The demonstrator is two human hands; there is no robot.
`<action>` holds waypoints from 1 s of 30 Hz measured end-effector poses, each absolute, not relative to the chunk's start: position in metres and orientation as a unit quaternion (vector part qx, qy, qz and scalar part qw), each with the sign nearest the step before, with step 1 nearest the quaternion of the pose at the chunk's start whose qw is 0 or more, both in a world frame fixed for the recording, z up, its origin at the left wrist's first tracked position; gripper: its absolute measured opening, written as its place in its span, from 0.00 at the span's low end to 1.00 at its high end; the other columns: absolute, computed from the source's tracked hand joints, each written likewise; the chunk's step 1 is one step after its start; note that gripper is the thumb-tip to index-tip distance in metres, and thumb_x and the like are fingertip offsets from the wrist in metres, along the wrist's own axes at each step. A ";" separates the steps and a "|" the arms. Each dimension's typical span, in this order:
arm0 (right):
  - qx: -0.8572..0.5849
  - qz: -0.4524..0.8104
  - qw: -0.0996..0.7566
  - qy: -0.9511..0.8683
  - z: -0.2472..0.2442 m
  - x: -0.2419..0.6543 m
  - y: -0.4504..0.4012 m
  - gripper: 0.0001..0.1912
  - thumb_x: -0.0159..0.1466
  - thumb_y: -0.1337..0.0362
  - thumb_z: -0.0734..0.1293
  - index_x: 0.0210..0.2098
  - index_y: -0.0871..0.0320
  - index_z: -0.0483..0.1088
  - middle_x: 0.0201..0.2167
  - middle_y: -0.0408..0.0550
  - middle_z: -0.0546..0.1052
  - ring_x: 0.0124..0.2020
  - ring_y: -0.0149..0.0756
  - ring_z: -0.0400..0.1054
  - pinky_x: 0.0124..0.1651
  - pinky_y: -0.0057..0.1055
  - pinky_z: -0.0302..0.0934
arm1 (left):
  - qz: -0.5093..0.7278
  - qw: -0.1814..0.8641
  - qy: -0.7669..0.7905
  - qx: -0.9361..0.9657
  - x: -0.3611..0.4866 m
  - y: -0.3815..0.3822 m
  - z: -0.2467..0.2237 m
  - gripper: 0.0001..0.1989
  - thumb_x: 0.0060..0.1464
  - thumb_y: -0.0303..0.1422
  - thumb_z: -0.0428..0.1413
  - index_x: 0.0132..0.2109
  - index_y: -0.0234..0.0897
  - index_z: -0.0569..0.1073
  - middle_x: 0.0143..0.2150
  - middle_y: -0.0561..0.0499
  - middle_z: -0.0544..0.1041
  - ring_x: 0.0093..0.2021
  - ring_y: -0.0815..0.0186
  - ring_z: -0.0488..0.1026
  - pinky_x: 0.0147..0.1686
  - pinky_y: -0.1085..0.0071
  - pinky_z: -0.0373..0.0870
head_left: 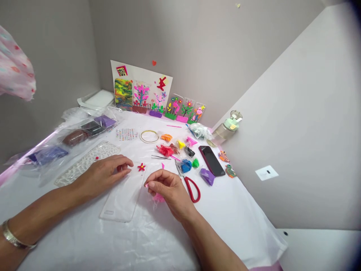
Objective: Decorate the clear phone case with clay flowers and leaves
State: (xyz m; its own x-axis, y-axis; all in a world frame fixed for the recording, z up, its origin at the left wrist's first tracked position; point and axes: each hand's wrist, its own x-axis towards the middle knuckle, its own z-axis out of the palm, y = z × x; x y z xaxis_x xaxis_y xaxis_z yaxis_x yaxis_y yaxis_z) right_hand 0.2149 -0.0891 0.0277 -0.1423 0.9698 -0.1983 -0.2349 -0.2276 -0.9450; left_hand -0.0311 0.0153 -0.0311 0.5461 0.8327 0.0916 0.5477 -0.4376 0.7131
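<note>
My right hand [169,190] pinches a small piece of pink clay [146,185] between thumb and fingertips. Below those fingers lies a larger pink lump in plastic film [159,197], partly hidden by the hand. A clear phone case [121,203] lies flat on the white cloth, with a red clay flower [141,167] with a yellow centre near its far end. My left hand [109,169] hovers or rests at the case's left edge, fingers loosely bent, thumb apart, nothing seen in it. Beyond the right hand are red-handled scissors [192,190] and tweezers [161,157].
Wrapped clay lumps, such as blue [186,165] and purple [207,176], lie right of centre beside a dark phone [212,161]. A patterned clear case [87,165] is at left, near plastic bags [81,131]. Decorated cases [141,96] and a bottle [225,130] stand at the back.
</note>
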 end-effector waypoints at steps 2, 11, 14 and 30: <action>-0.455 0.641 0.474 -0.397 0.026 0.215 -0.089 0.17 0.53 0.55 0.87 0.34 0.55 0.84 0.30 0.43 0.81 0.31 0.32 0.69 0.39 0.31 0.66 | 0.220 0.327 0.415 0.820 -0.033 0.017 -0.030 0.17 0.67 0.47 0.54 0.50 0.47 0.83 0.44 0.49 0.85 0.42 0.55 0.81 0.44 0.63 0.75; -0.451 0.644 0.481 -0.388 0.027 0.214 -0.087 0.18 0.54 0.54 0.88 0.34 0.56 0.83 0.28 0.43 0.81 0.30 0.32 0.71 0.38 0.30 0.67 | 0.242 0.341 0.387 0.822 -0.039 0.019 -0.019 0.14 0.68 0.45 0.56 0.50 0.47 0.83 0.46 0.50 0.84 0.46 0.56 0.81 0.50 0.64 0.76; -0.447 0.643 0.484 -0.391 0.027 0.213 -0.088 0.19 0.54 0.52 0.87 0.33 0.56 0.82 0.28 0.43 0.82 0.29 0.31 0.72 0.37 0.30 0.66 | 0.237 0.385 0.363 0.814 -0.035 0.010 -0.008 0.13 0.66 0.46 0.61 0.51 0.48 0.83 0.47 0.51 0.85 0.49 0.56 0.81 0.54 0.64 0.76; -0.475 0.601 0.471 -0.437 0.017 0.202 -0.092 0.21 0.56 0.53 0.87 0.33 0.56 0.76 0.28 0.41 0.79 0.30 0.31 0.70 0.36 0.29 0.63 | 0.336 0.294 0.220 0.867 -0.004 -0.036 -0.005 0.09 0.71 0.27 0.54 0.44 0.43 0.77 0.38 0.55 0.79 0.38 0.66 0.77 0.40 0.73 0.71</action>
